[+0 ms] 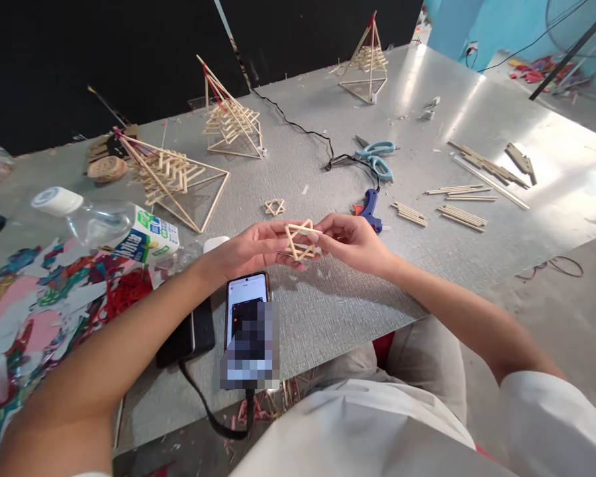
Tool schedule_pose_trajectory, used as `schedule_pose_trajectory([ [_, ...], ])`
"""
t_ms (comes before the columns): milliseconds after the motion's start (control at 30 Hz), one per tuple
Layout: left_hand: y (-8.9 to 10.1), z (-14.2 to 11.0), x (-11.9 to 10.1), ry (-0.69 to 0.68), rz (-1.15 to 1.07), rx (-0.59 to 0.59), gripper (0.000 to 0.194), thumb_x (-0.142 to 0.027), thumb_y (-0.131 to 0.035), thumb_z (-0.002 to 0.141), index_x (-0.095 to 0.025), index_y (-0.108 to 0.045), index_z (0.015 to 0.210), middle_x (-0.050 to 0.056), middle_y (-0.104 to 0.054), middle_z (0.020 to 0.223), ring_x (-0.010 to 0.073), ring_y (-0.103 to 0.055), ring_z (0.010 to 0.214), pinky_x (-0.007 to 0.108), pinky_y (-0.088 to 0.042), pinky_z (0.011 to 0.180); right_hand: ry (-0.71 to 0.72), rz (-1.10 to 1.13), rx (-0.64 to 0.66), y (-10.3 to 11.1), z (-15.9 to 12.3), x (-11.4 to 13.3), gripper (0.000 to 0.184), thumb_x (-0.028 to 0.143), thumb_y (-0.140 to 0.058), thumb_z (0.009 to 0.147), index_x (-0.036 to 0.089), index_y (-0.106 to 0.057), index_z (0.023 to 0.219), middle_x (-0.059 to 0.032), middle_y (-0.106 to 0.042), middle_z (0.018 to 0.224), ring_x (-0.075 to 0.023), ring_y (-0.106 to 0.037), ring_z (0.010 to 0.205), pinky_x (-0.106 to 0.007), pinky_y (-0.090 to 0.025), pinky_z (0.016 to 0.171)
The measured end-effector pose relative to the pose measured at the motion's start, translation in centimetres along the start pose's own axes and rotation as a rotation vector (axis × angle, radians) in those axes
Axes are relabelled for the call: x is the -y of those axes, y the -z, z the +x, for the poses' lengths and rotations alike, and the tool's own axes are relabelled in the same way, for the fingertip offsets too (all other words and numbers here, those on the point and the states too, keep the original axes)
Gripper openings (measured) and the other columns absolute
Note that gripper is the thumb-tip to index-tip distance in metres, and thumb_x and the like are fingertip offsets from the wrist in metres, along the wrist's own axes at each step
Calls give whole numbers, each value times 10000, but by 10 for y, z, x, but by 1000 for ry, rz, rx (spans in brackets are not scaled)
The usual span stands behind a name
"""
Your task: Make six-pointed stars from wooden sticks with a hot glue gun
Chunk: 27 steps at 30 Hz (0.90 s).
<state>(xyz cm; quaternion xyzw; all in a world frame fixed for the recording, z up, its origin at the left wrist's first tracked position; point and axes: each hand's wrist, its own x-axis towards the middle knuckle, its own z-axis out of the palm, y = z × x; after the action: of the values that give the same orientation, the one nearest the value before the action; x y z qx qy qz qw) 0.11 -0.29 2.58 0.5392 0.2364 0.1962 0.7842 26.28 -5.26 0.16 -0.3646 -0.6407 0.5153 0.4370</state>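
Between my two hands, above the table, is a small six-pointed star point(302, 252) made of thin wooden sticks. My left hand point(258, 246) grips its left side, thumb on the near face and fingers behind. At its right side, my right hand point(350, 242) pinches the star with thumb and fingers near the upper right point. A smaller stick star point(275, 207) lies flat on the table just beyond my left hand. A blue glue gun point(370, 212) with an orange trigger rests right beside my right hand, its black cord running back.
Stick pyramids point(233, 126) stand along the back. Blue-handled scissors point(377, 156) lie beyond the glue gun, and stick bundles point(461, 217) to the right. A plastic bottle point(114, 222), a phone point(246, 311) with a cable and colourful scraps point(44, 318) occupy the left.
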Motion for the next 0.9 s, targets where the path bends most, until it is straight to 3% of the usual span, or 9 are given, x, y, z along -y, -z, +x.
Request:
schedule_pose_trajectory([
  [133, 2, -2, 2, -98, -5, -19, 634, -438, -1017, 907, -256, -777, 1465, 167, -809, 1420, 338, -834, 1226, 386, -738, 931, 262, -168, -70, 0, -5, 3, 525, 605, -813, 1045, 206, -737, 1378, 23, -748, 840, -97, -589, 656, -272, -475, 626],
  [233, 4, -5, 6, -129, -23, 19, 691, -423, -988, 945, -204, -711, 1539, 195, -773, 1488, 366, -785, 1350, 383, -715, 1001, 476, -292, -151, 0, -6, 0, 499, 543, -842, 1046, 212, -743, 1406, 22, -774, 896, -86, -626, 693, -255, -525, 686],
  [300, 4, -5, 8, -140, -40, 50, 722, -408, -978, 963, -180, -674, 1577, 214, -751, 1523, 395, -751, 1416, 438, -691, 1098, 560, -367, -172, -1, -7, -3, 504, 529, -855, 1042, 217, -744, 1422, 11, -796, 942, -91, -657, 722, -256, -555, 720],
  [400, 2, -6, 10, -155, -56, 67, 681, -398, -976, 971, -181, -689, 1549, 209, -780, 1467, 408, -753, 1417, 508, -654, 1188, 619, -465, -184, -1, -8, -6, 556, 537, -865, 1035, 221, -725, 1470, -12, -818, 1005, -117, -710, 784, -274, -589, 759],
  [567, -1, -4, 8, -169, -49, 88, 577, -401, -961, 994, -235, -729, 1495, 155, -815, 1414, 356, -792, 1362, 457, -650, 1192, 696, -603, -234, -1, -8, -5, 542, 558, -789, 1091, 193, -714, 1485, -34, -835, 1020, -139, -754, 836, -278, -594, 779],
  [733, -2, -4, 8, -143, -41, 57, 657, -462, -992, 960, -215, -712, 1502, 172, -817, 1410, 402, -750, 1426, 598, -560, 1304, 698, -719, -264, -2, -9, -2, 546, 582, -748, 1104, 185, -733, 1479, -26, -823, 958, -157, -761, 840, -291, -579, 785],
  [900, -2, -5, 8, -143, -57, 29, 688, -446, -1014, 938, -197, -713, 1504, 166, -819, 1400, 397, -734, 1453, 588, -507, 1361, 682, -763, -279, -2, -11, -2, 525, 544, -770, 1083, 182, -749, 1463, -29, -828, 966, -168, -750, 846, -306, -567, 790],
])
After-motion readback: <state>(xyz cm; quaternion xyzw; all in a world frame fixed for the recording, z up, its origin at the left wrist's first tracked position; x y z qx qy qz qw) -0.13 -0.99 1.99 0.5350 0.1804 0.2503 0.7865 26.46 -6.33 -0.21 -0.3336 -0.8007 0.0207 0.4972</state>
